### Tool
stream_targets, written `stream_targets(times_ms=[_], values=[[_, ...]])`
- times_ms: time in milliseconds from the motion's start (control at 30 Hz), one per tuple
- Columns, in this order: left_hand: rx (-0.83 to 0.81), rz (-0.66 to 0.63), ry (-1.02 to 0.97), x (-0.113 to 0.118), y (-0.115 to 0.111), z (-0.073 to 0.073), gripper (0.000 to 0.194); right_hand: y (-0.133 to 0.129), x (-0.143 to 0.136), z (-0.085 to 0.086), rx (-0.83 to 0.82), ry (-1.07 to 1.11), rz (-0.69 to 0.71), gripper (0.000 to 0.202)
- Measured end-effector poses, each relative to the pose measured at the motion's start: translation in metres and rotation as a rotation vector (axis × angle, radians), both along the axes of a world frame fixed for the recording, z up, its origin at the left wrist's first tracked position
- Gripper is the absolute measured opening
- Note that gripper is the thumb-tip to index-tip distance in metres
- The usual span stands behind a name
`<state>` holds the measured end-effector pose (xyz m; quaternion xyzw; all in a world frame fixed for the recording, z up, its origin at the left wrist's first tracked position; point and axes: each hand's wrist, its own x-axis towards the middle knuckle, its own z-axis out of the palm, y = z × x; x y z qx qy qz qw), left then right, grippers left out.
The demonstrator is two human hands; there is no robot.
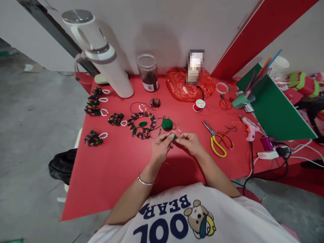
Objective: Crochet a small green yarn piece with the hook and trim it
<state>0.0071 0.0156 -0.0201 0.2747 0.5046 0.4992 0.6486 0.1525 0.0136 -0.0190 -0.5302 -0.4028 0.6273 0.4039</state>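
My left hand point(162, 144) and my right hand point(187, 141) meet over the red table, both pinching a small green yarn piece point(174, 136) between their fingertips. Thin needles point(178, 129) stick out just beyond the fingers; which hand bears them cannot be made out. Right behind the hands lies a green yarn ball point(167, 124). To their left is a ring of multicoloured braided yarn point(131, 123) with a green leaf-shaped piece point(143, 124) inside it. Several yarn bundles with white bead loops point(93, 138) sit farther left. Yellow-and-red-handled scissors point(217, 145) rest to the right.
A tall white flask point(113, 74), a clear jar point(148, 74) and a red plastic bag point(177, 86) with a blurred phone point(194, 67) stand at the back. On the right are a thread spool point(199, 105), a glue gun point(250, 129), a pen holder point(240, 100), a green board point(280, 111) and cables.
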Motion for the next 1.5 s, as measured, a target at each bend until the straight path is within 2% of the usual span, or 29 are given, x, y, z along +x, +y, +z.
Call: stream_targets(times_ms=[133, 233, 333, 433, 600, 767, 900, 1000, 1267, 1500], values=[[-0.033, -0.035, -0.025, -0.003, 0.003, -0.001, 0.046, -0.001, -0.009, -0.004, -0.084, 0.122, -0.021, 0.035], [-0.121, -0.097, -0.144, -0.005, 0.006, 0.002, 0.055, -0.001, -0.011, -0.003, -0.112, 0.19, -0.043, 0.034], [-0.09, -0.089, -0.153, -0.006, 0.006, 0.003, 0.046, -0.001, -0.012, -0.001, -0.116, 0.197, -0.061, 0.033], [-0.019, -0.044, -0.1, -0.008, 0.005, 0.003, 0.031, -0.002, -0.012, 0.0, -0.112, 0.151, -0.056, 0.034], [-0.016, -0.02, -0.135, -0.011, 0.008, 0.003, 0.022, -0.003, -0.013, 0.001, -0.086, 0.089, -0.029, 0.035], [-0.006, -0.001, -0.13, -0.012, 0.01, 0.006, 0.02, -0.005, -0.014, 0.005, 0.152, -0.178, -0.076, 0.035], [-0.033, -0.022, -0.137, -0.012, 0.009, 0.006, 0.022, -0.007, -0.013, 0.005, 0.239, -0.338, -0.066, 0.035], [-0.023, -0.06, -0.101, -0.012, 0.009, 0.004, 0.025, -0.007, -0.012, 0.003, 0.224, -0.317, -0.055, 0.032], [0.133, -0.12, 0.09, -0.013, 0.008, 0.004, 0.03, -0.005, -0.012, 0.006, 0.132, -0.255, -0.064, 0.028], [0.121, -0.043, 0.065, -0.008, 0.005, -0.004, 0.035, -0.003, -0.011, 0.005, 0.139, -0.261, -0.086, 0.027]])
